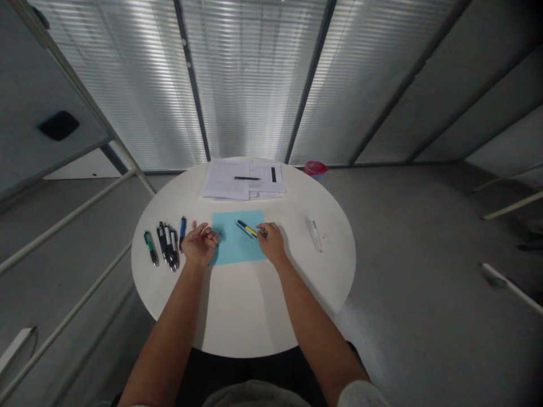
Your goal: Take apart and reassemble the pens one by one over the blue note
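Note:
A light-blue sheet [231, 251] lies on the round white table, with both hands over its edges. At its right side, my right hand [272, 243] has its fingers closed on the near end of a yellow and black pen [246, 227], which points away to the left. A thin dark line runs beside the pen; whether it is a shadow or a refill I cannot tell. My left hand [199, 246] is turned palm up at the sheet's left edge, fingers curled. A small thin whitish thing shows at its fingertips, too small to name.
Left of my left hand lie a blue pen [182, 233], several black-and-white pens [168, 246] and a green pen [150, 247]. Printed papers [224, 181] with a dark pen [246, 178] are at the back. A white pen-like object [315, 234] lies right. A red bin [315, 168] stands behind the table.

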{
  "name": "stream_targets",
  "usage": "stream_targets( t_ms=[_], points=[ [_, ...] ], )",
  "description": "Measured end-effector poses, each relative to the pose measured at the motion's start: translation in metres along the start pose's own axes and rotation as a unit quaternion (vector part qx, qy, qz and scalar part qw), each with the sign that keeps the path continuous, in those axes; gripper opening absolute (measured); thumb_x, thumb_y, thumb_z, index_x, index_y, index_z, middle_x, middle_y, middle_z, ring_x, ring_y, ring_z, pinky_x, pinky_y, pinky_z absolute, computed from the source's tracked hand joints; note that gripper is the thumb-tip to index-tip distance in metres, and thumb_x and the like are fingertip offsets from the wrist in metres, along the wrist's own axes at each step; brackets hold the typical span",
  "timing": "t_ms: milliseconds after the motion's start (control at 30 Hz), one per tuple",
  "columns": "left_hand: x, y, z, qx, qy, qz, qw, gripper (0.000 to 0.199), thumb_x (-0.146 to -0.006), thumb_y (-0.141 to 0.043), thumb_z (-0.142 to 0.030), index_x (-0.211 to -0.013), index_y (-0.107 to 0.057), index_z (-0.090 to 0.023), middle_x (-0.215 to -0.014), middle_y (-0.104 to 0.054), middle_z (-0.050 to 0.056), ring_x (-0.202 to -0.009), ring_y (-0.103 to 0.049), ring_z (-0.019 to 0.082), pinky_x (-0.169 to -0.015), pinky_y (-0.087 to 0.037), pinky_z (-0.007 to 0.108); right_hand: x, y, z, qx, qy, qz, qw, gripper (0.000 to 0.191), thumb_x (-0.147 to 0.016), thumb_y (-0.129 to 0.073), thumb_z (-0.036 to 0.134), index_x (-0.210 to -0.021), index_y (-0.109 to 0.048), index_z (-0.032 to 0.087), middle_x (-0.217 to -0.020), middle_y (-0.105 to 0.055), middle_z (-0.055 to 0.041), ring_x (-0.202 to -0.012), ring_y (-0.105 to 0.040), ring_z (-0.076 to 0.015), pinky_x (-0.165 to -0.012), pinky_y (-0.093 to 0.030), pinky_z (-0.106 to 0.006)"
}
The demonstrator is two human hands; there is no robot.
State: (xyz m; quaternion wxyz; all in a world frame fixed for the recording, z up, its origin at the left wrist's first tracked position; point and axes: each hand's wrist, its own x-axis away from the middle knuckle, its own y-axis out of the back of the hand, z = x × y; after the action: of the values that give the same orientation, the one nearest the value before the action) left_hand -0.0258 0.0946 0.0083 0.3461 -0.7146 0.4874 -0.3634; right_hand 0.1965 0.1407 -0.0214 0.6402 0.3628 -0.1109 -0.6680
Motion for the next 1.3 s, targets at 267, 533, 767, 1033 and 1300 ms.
stream_targets(
  t_ms=[267,533,767,1033,1300],
  points=[
    [0.000,0.002,0.001,0.003,-0.003,0.006,1.000,0.015,-0.068,-0.060,-0.012,-0.082,-0.059,-0.018,-0.065,-0.058,0.000,-0.056,-0.054,0.012,-0.054,-0.045,0.027,0.004,0.002,0.009,0.131,0.055,0.063,0.988,0.019,-0.090,-0.057,0.025,-0.105,-0.069,0.023,-0.103,-0.065,-0.0065,-0.100,-0.052,-0.0217,-0.093,-0.037,-0.035],
    [-0.001,0.001,0.003,0.015,-0.011,-0.009,1.000,0.019,-0.067,-0.062,-0.009,-0.084,-0.060,-0.018,-0.074,-0.064,0.002,-0.058,-0.057,0.013,-0.053,-0.045,0.028,0.006,0.003,0.015,0.170,0.056,0.075,0.981,0.028,-0.092,-0.056,0.030,-0.117,-0.065,0.024,-0.105,-0.065,-0.0083,-0.100,-0.050,-0.0245,-0.090,-0.035,-0.037],
    [-0.002,0.003,0.003,0.010,-0.002,-0.001,1.000,0.013,-0.070,-0.059,-0.012,-0.080,-0.063,-0.017,-0.064,-0.059,0.002,-0.056,-0.054,0.013,-0.053,-0.046,0.028,0.007,0.003,0.018,0.205,0.057,0.073,0.975,0.021,-0.094,-0.053,0.033,-0.108,-0.067,0.026,-0.103,-0.064,-0.0091,-0.100,-0.051,-0.0252,-0.087,-0.035,-0.038],
    [0.000,-0.002,0.002,-0.005,-0.011,-0.018,1.000,0.015,-0.068,-0.059,-0.010,-0.080,-0.061,-0.018,-0.069,-0.062,0.003,-0.056,-0.054,0.012,-0.050,-0.045,0.026,-0.001,0.000,0.005,0.012,-0.007,-0.017,1.000,0.028,-0.098,-0.042,0.032,-0.114,-0.059,0.017,-0.108,-0.060,-0.0110,-0.091,-0.059,-0.0185,-0.083,-0.044,-0.032],
    [-0.002,0.003,0.003,-0.009,-0.008,-0.012,1.000,0.017,-0.067,-0.062,-0.013,-0.083,-0.060,-0.018,-0.066,-0.061,0.002,-0.056,-0.054,0.013,-0.052,-0.045,0.027,-0.001,-0.003,0.003,-0.122,-0.050,-0.087,0.987,0.023,-0.087,-0.049,0.032,-0.105,-0.047,0.019,-0.090,-0.058,-0.0031,-0.070,-0.055,-0.0138,-0.067,-0.044,-0.027]
  ],
)
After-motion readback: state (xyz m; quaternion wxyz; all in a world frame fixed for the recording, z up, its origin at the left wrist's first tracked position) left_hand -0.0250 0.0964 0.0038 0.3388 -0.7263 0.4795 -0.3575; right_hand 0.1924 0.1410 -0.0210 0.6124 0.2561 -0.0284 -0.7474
